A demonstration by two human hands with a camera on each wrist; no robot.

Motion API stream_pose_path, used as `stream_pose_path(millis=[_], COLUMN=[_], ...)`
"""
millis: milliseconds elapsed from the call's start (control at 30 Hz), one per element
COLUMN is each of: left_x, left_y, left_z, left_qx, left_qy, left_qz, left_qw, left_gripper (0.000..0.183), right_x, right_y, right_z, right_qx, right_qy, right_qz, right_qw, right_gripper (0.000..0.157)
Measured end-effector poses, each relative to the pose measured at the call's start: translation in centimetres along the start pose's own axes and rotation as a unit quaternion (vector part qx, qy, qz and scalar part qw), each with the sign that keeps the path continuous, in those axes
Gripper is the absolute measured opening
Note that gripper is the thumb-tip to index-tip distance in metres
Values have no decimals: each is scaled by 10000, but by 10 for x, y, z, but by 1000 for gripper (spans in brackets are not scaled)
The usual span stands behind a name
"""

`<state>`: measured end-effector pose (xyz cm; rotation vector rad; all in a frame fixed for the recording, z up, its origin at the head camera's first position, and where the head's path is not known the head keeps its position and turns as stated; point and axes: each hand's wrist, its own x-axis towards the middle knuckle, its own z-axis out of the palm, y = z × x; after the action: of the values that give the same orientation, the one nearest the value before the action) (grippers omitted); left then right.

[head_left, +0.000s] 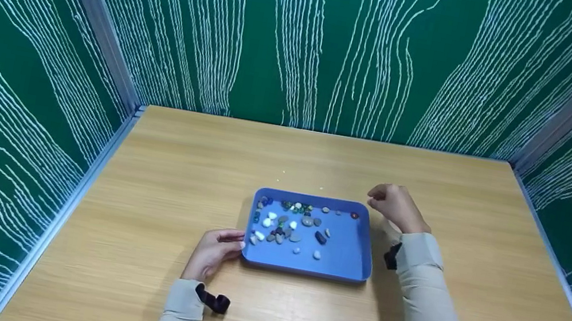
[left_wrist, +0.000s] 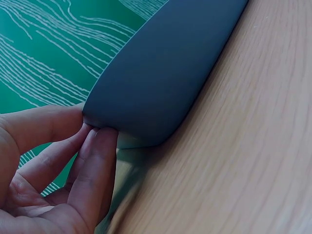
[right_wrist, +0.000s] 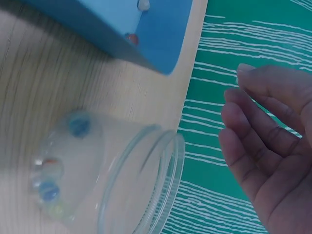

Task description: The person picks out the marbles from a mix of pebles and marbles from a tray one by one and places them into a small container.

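A shallow blue tray (head_left: 349, 252) stands on the table with pebbles and glass marbles spread across it. My left hand (head_left: 215, 250) pinches the tray's left wall; in the left wrist view, the thumb and fingers close on the corner of the dark blue side (left_wrist: 161, 73). Off the tray's right end, my right hand (head_left: 400, 207) hovers with loosely bent fingers, and nothing shows in its grasp. Below it, a clear jar (right_wrist: 117, 161) holds several marbles (right_wrist: 48, 190) at its bottom. From the head view the jar is mostly hidden by the hand and sleeve.
White pebbles (head_left: 267, 222) and grey stones crowd the tray's left half. A brownish-red marble (head_left: 354, 215) lies in its far right corner. Tiny pale specks (head_left: 321, 188) dot the table (head_left: 173, 176) behind the tray. Green panels (head_left: 334, 46) with white lines enclose the table.
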<state>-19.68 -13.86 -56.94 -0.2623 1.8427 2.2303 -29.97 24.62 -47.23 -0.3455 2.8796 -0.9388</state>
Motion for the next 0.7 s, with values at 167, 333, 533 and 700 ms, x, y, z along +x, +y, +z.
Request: stream_pose_path(millis=[167,333,533,700], left_x=[0,0,1,2], left_y=[-1,-1,-1,-2], left_z=[0,1,1,1], left_qx=[-35,-100,-87,-85], left_qy=[0,18,38,47], left_qz=[40,-5,-36,-38], left_qw=[10000,9999,9999,9999], left_gripper=[41,40,40,41], right_x=[5,11,17,20], right_y=[-8,-19,-29,-36], right_z=[6,13,22,30], right_qx=[-57,-39,-29,54], right_qy=[7,-14,-210,-384], right_qz=[-144,-216,-9,-10], right_qw=[9999,9998,9998,9992], right_gripper=[24,24,24,24])
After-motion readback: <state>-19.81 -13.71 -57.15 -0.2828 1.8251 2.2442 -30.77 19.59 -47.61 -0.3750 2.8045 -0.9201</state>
